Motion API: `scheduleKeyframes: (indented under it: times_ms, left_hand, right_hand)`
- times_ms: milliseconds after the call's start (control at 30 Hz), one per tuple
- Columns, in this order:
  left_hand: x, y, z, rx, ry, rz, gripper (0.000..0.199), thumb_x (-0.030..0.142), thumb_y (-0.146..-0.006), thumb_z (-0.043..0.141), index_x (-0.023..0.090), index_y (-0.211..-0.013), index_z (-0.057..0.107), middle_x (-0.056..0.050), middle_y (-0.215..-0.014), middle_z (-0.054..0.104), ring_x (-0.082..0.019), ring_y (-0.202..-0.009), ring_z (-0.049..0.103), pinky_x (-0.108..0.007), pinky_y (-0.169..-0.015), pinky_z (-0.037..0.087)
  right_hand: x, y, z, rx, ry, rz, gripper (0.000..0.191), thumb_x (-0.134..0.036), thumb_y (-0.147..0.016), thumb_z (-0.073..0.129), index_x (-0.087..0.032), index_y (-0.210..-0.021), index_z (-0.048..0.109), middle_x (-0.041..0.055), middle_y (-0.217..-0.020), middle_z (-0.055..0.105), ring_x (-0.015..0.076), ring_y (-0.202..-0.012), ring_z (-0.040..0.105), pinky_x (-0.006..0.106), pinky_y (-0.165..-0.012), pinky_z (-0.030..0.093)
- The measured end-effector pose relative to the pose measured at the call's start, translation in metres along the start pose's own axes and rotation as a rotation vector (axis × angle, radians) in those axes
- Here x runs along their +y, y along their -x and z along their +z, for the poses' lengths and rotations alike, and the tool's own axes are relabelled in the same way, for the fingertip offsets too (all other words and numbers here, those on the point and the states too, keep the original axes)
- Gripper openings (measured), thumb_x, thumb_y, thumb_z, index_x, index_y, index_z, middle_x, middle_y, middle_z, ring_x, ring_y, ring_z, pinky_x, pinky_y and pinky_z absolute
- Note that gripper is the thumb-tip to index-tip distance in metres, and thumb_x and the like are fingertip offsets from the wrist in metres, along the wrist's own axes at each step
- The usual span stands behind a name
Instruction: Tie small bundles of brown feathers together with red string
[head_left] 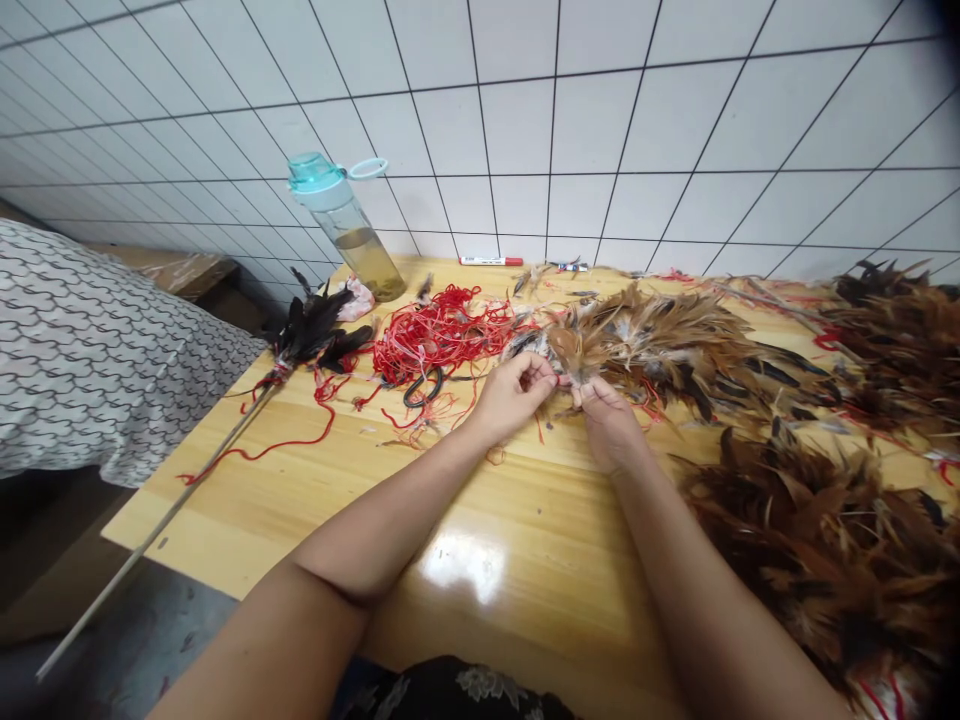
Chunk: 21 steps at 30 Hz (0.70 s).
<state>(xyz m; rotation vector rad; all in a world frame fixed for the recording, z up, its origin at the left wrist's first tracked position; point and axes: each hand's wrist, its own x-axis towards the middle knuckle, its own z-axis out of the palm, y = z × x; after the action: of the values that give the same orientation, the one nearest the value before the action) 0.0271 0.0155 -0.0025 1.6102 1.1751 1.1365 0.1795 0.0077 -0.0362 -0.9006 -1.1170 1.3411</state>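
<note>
My left hand (517, 397) is closed in a pinch, with a bit of red string (563, 380) at its fingertips. Close beside it, my right hand (609, 420) pinches the pale base of a small bunch of brown feathers (581, 348). The fingers partly hide where string and quills meet. Just behind and to the right of my hands lies a pile of tan and black feathers (675, 345). A tangled heap of red string (442, 335) sits to the left, with black-handled scissors (424, 388) at its near edge.
A stick with black feathers tied on its end (217, 455) juts over the table's left edge. A water bottle (360, 250) and a red-and-white marker (491, 261) are near the tiled wall (517, 130). Dark brown feathers (817, 540) fill the right side. Patterned cloth (112, 350) hangs at left.
</note>
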Motion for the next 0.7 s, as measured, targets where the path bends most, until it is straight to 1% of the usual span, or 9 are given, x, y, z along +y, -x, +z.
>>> scheduleKeyframes:
  times_ms: [67, 167, 300, 433, 567, 700]
  left_hand:
    - [0.001, -0.001, 0.000, 0.000, 0.146, -0.080, 0.015, 0.030, -0.080, 0.061, 0.016, -0.081, 0.056, 0.001, -0.072, 0.057, -0.009, -0.064, 0.049, -0.021, -0.063, 0.037]
    - [0.005, -0.001, 0.000, 0.029, 0.257, -0.124, 0.017, 0.031, -0.078, 0.064, 0.015, -0.078, 0.056, 0.003, -0.069, 0.054, -0.008, -0.062, 0.045, -0.021, -0.062, 0.035]
    - [0.006, 0.000, 0.003, 0.072, 0.279, -0.138, 0.016, 0.029, -0.075, 0.067, 0.015, -0.078, 0.058, 0.003, -0.070, 0.054, -0.007, -0.063, 0.043, -0.020, -0.062, 0.033]
    - [0.003, 0.000, 0.006, 0.092, 0.298, -0.116, 0.017, 0.030, -0.075, 0.069, 0.016, -0.077, 0.059, 0.003, -0.070, 0.053, -0.007, -0.064, 0.043, -0.020, -0.062, 0.033]
    - [0.000, 0.001, 0.008, 0.076, 0.280, -0.108, 0.019, 0.031, -0.075, 0.069, 0.015, -0.076, 0.059, 0.003, -0.068, 0.052, -0.007, -0.062, 0.042, -0.020, -0.061, 0.033]
    - [-0.004, 0.003, 0.013, 0.019, 0.281, -0.118, 0.024, 0.034, -0.073, 0.071, 0.015, -0.076, 0.058, 0.003, -0.068, 0.055, -0.006, -0.061, 0.044, -0.020, -0.060, 0.036]
  right_hand:
    - [-0.004, 0.001, 0.001, 0.009, -0.031, 0.014, 0.039, -0.052, -0.075, 0.066, -0.022, -0.058, 0.047, 0.0006, -0.069, 0.051, 0.0184, -0.079, 0.051, 0.034, -0.083, 0.042]
    - [-0.007, 0.001, 0.003, 0.015, -0.060, 0.020, 0.039, -0.052, -0.073, 0.068, -0.022, -0.058, 0.047, -0.0003, -0.066, 0.048, 0.0183, -0.078, 0.051, 0.034, -0.084, 0.042]
    - [-0.004, 0.001, 0.002, 0.017, 0.011, -0.026, 0.039, -0.055, -0.074, 0.065, -0.022, -0.060, 0.048, -0.0017, -0.065, 0.042, 0.0164, -0.070, 0.045, 0.032, -0.077, 0.041]
    - [-0.002, 0.002, 0.001, 0.011, 0.128, -0.095, 0.039, -0.053, -0.080, 0.059, -0.022, -0.061, 0.049, -0.0003, -0.070, 0.043, 0.0166, -0.072, 0.043, 0.032, -0.075, 0.040]
    - [0.001, 0.002, 0.001, 0.004, 0.155, -0.117, 0.036, -0.050, -0.083, 0.056, -0.021, -0.062, 0.048, -0.0007, -0.071, 0.042, 0.0160, -0.072, 0.042, 0.030, -0.073, 0.038]
    - [0.006, 0.000, 0.000, 0.059, 0.238, -0.156, 0.034, -0.045, -0.084, 0.055, -0.021, -0.061, 0.046, -0.0012, -0.069, 0.040, 0.0155, -0.070, 0.040, 0.029, -0.069, 0.036]
